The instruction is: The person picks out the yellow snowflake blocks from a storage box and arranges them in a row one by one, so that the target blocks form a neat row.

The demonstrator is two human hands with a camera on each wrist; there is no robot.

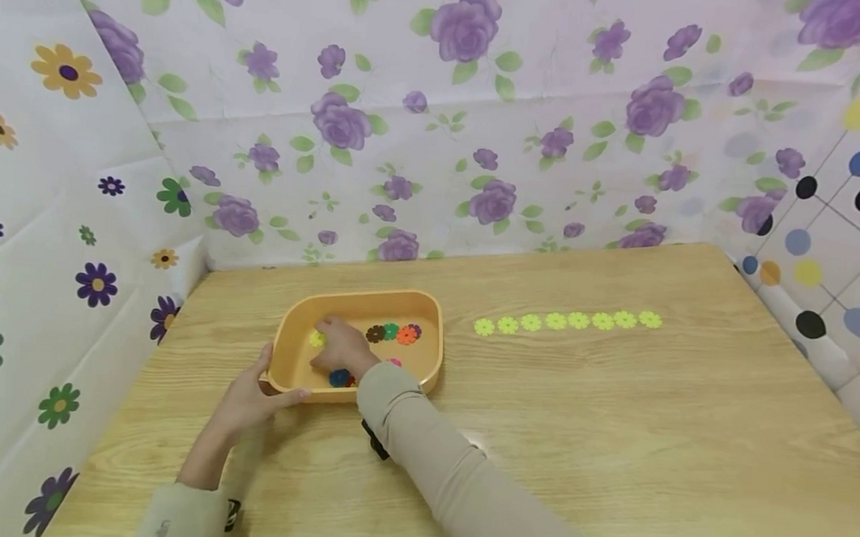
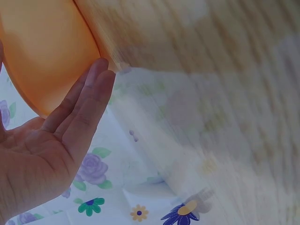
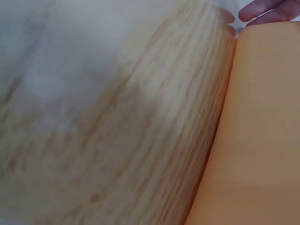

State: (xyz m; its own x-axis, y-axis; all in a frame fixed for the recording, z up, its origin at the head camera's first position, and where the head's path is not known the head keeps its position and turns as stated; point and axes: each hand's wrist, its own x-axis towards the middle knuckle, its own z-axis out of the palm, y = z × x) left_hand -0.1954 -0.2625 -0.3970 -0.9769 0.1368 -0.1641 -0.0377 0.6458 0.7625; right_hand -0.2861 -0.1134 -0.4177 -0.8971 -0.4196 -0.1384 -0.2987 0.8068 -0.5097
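An orange plastic basin (image 1: 431, 358) holds several small flower-shaped plastic discs. My left hand (image 1: 248, 397) rests against the basin's near left corner, its thumb along the front side and its fingers by the left side. In the left wrist view those fingers lie nearly straight on the outer wall. Inside the basin, my right hand (image 1: 343, 348) reaches down with finger and thumb spread apart. Right by its fingertips is a yellow flower disc (image 1: 317, 339). A blue disc (image 1: 340, 377) lies just below that hand. Brown (image 1: 375, 334), green (image 1: 391, 331) and orange (image 1: 407, 335) discs lie to its right.
To the right of the basin, several yellow flower discs (image 1: 555, 320) form a straight row on the wooden table (image 1: 611, 424). A purple-flowered sheet (image 1: 408, 137) covers the back wall, with patterned sheets at both sides.
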